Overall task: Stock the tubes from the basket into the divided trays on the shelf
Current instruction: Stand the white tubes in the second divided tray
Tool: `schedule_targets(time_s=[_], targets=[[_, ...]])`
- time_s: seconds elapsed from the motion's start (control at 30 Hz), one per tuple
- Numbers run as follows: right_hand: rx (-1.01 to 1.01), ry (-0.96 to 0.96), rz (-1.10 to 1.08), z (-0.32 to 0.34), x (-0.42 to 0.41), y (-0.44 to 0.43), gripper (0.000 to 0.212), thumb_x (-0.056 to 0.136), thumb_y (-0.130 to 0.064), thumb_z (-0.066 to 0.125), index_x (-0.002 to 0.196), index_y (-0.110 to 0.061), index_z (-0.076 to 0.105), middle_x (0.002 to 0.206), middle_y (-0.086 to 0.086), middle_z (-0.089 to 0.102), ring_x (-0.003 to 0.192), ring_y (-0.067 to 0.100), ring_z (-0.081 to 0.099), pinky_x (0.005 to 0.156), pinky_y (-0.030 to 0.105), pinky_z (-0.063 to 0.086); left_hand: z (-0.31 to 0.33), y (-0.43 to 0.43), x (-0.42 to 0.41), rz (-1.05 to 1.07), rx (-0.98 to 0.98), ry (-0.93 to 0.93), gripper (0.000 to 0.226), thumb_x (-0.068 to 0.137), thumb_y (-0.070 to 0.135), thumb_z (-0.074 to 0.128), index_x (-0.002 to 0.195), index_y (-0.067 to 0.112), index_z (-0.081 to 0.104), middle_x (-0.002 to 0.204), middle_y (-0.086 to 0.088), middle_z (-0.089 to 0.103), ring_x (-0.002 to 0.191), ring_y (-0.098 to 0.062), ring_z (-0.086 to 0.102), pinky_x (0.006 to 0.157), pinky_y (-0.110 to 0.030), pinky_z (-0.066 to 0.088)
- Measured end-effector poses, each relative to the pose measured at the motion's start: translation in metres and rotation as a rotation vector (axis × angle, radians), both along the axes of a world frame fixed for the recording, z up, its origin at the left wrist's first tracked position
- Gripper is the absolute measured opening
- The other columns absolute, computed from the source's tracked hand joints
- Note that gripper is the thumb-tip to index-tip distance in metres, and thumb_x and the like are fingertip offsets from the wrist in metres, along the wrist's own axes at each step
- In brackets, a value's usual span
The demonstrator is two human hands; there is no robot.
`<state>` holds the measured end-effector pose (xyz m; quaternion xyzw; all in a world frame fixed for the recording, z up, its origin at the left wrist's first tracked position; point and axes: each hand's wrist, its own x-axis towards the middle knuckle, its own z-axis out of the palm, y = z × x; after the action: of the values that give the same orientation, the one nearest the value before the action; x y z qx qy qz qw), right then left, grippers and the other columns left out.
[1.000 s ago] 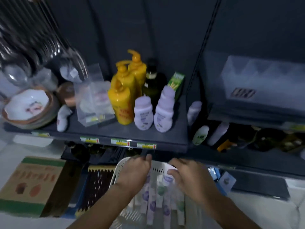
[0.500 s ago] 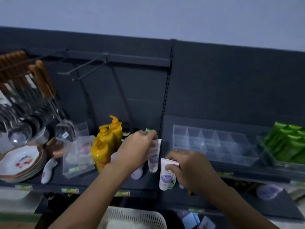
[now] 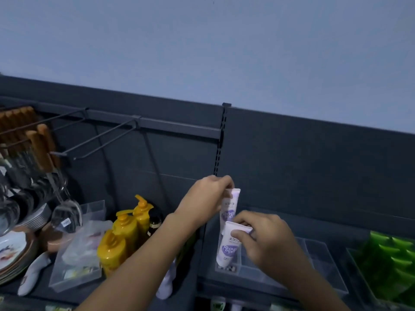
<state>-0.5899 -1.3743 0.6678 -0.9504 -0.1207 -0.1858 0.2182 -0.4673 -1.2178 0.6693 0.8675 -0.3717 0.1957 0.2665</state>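
Note:
My left hand (image 3: 205, 199) grips a white tube with purple print (image 3: 230, 209) by its flat top end, cap pointing down. My right hand (image 3: 267, 240) holds a second white and purple tube (image 3: 228, 249), lower and in front of the first. Its cap end dips into the front left compartment of the clear divided tray (image 3: 318, 265) on the dark shelf. Both hands sit close together at the tray's left end. The basket is out of view.
A second clear tray of green tubes (image 3: 388, 261) stands to the right. Yellow pump bottles (image 3: 125, 232), a clear plastic box (image 3: 76, 263), stacked plates (image 3: 13, 252) and hanging ladles (image 3: 65, 212) fill the left shelf. Bare metal hooks (image 3: 101, 138) stick out above.
The view has tilted up and the basket has dropped out of sight. Both hands have carried their tubes right, to the divided tray, and the right tube's cap has gone into a front compartment.

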Motion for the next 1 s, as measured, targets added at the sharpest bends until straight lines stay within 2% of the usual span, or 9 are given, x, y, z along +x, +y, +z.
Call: schedule_targets(time_s=[0.07, 0.13, 0.27, 0.5, 0.7, 0.77, 0.83, 0.93, 1.0], targets=[[-0.006, -0.018, -0.017, -0.003, 0.008, -0.005, 0.011, 0.083, -0.038, 0.066, 0.088, -0.030, 0.059, 0.065, -0.020, 0.052, 0.055, -0.001, 0.044, 0.057, 0.027, 0.036, -0.006, -0.010, 0.009, -0.027, 0.018, 0.030, 0.020, 0.087, 0.005, 0.063, 0.101, 0.019, 0.060, 0.076, 0.019, 0.048, 0.081, -0.013, 0.056, 0.069, -0.034, 0.049], [-0.010, -0.027, -0.037, -0.009, 0.015, -0.009, 0.012, 0.083, -0.037, 0.066, 0.088, -0.030, 0.059, 0.067, -0.020, 0.052, 0.055, 0.002, 0.041, 0.056, 0.028, 0.038, -0.014, -0.018, 0.016, -0.047, 0.026, 0.066, 0.021, 0.087, 0.003, 0.062, 0.101, 0.018, 0.061, 0.071, 0.023, 0.043, 0.082, -0.012, 0.057, 0.071, -0.035, 0.051], [-0.005, -0.016, -0.073, -0.020, 0.026, -0.017, 0.012, 0.083, -0.038, 0.064, 0.089, -0.028, 0.062, 0.076, -0.015, 0.065, 0.063, 0.011, 0.053, 0.060, 0.035, 0.049, -0.028, -0.027, 0.025, -0.068, 0.025, 0.119, 0.024, 0.085, 0.002, 0.063, 0.100, 0.020, 0.060, 0.075, 0.022, 0.049, 0.085, -0.009, 0.057, 0.072, -0.033, 0.052], [0.029, -0.001, -0.100, -0.030, 0.042, -0.024, 0.014, 0.082, -0.039, 0.061, 0.089, -0.028, 0.064, 0.076, -0.012, 0.068, 0.063, 0.010, 0.054, 0.059, 0.031, 0.046, -0.055, -0.035, 0.042, -0.054, 0.065, 0.133, 0.026, 0.085, 0.005, 0.066, 0.097, 0.025, 0.056, 0.079, 0.022, 0.054, 0.083, -0.003, 0.053, 0.069, -0.032, 0.052], [-0.001, 0.132, -0.127, -0.049, 0.047, -0.014, 0.010, 0.087, -0.035, 0.063, 0.092, -0.028, 0.061, 0.083, -0.011, 0.068, 0.073, 0.011, 0.060, 0.064, 0.027, 0.047, -0.073, -0.034, 0.046, -0.059, 0.065, 0.202, 0.033, 0.083, -0.003, 0.060, 0.094, 0.028, 0.058, 0.075, 0.021, 0.057, 0.082, 0.000, 0.054, 0.068, -0.025, 0.050], [-0.015, 0.159, -0.139, -0.053, 0.047, -0.012, 0.011, 0.089, -0.037, 0.060, 0.097, -0.029, 0.061, 0.090, -0.012, 0.068, 0.077, 0.010, 0.059, 0.068, 0.028, 0.047, -0.078, -0.033, 0.046, -0.080, 0.022, 0.235, 0.030, 0.086, 0.000, 0.061, 0.095, 0.029, 0.058, 0.076, 0.020, 0.059, 0.082, 0.007, 0.054, 0.068, -0.021, 0.047], [-0.032, 0.159, -0.143, -0.056, 0.046, -0.010, 0.011, 0.092, -0.038, 0.058, 0.100, -0.031, 0.059, 0.092, -0.013, 0.065, 0.077, 0.010, 0.057, 0.066, 0.027, 0.043, -0.079, -0.033, 0.044, -0.112, -0.008, 0.249, 0.021, 0.091, 0.009, 0.061, 0.097, 0.030, 0.059, 0.082, 0.017, 0.063, 0.084, 0.008, 0.053, 0.071, -0.023, 0.048], [-0.055, 0.147, -0.128, -0.057, 0.045, -0.008, 0.011, 0.092, -0.039, 0.055, 0.099, -0.031, 0.056, 0.088, -0.013, 0.060, 0.073, 0.010, 0.053, 0.064, 0.027, 0.043, -0.082, -0.031, 0.042, -0.134, -0.035, 0.233, 0.010, 0.095, 0.024, 0.059, 0.100, 0.032, 0.061, 0.087, 0.014, 0.063, 0.089, -0.004, 0.054, 0.074, -0.032, 0.050], [-0.055, 0.148, -0.129, -0.057, 0.044, -0.007, 0.011, 0.092, -0.039, 0.054, 0.099, -0.031, 0.056, 0.090, -0.012, 0.062, 0.075, 0.012, 0.055, 0.065, 0.028, 0.046, -0.085, -0.030, 0.042, -0.137, -0.052, 0.230, 0.010, 0.095, 0.026, 0.059, 0.102, 0.032, 0.063, 0.089, 0.013, 0.063, 0.089, -0.008, 0.055, 0.075, -0.033, 0.050]])
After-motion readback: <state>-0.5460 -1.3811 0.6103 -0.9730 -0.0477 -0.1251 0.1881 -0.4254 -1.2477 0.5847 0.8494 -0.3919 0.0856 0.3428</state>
